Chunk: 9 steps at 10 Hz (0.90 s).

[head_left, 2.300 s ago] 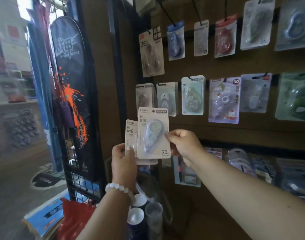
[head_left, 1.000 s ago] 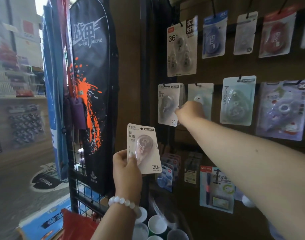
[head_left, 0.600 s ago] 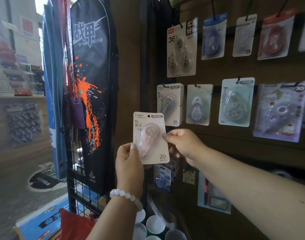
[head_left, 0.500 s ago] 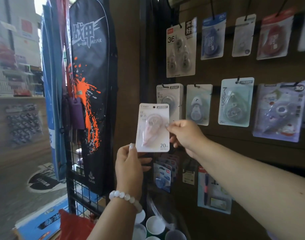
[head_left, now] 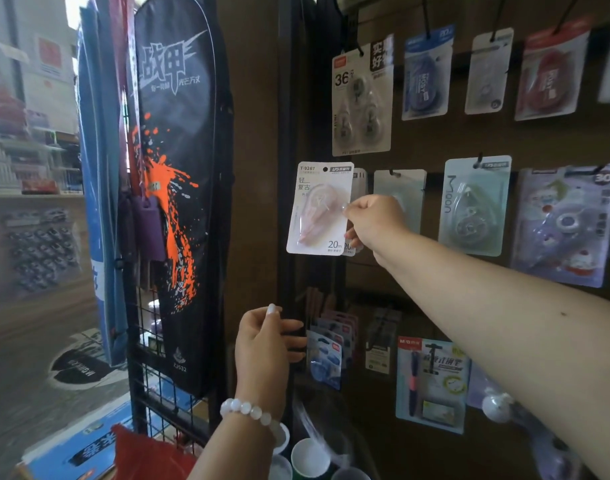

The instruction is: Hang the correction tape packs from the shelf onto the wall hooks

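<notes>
My right hand (head_left: 374, 221) pinches the right edge of a white correction tape pack (head_left: 317, 209) with a pink tape inside. It holds the pack upright against the leftmost hook of the middle row, in front of similar packs (head_left: 360, 181) hanging there. The pack's hang hole sits near the top. My left hand (head_left: 263, 348), with a bead bracelet at the wrist, hovers lower down with fingers relaxed and holds nothing. More packs (head_left: 475, 206) hang on hooks across the brown wall.
A black racket bag (head_left: 179, 188) with orange splashes hangs on a wire grid rack (head_left: 158, 393) at the left. Lower hooks carry blue packs (head_left: 326, 355) and a pen set (head_left: 431, 382). Cups (head_left: 308, 457) stand below my left arm.
My right hand took the pink pack from my left hand and lifted it up to the leftmost middle hook. My left hand let go and dropped lower.
</notes>
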Motion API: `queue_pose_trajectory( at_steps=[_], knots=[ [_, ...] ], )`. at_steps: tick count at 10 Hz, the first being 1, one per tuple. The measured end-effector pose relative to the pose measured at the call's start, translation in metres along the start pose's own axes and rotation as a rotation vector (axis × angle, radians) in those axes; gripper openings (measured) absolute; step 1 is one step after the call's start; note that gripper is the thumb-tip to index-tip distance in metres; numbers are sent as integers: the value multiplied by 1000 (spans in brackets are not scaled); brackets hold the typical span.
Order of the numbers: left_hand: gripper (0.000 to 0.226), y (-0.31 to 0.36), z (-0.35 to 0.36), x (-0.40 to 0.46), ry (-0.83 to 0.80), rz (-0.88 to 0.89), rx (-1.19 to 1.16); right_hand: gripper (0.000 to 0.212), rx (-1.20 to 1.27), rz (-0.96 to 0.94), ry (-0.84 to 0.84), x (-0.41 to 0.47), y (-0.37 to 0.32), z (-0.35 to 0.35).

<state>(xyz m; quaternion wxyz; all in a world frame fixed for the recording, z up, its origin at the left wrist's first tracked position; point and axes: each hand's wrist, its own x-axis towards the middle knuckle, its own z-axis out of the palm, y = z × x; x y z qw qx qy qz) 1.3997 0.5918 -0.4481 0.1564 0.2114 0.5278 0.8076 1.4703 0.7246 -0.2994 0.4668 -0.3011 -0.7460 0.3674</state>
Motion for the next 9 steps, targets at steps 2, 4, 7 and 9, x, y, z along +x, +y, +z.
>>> queue_pose_trajectory(
  at_steps=[2,4,7,9],
  knots=[
    [13,-8,-2,1,1,-12,29,16,-96,35,45,8,-4,6],
    [9,-17,-4,2,-24,-14,99,18,-207,141,103,26,-3,14],
    [9,-11,-1,3,-31,-8,113,21,-204,247,46,33,15,11],
    [8,-3,3,-4,-57,7,137,24,-196,270,-27,8,38,-7]
  ],
)
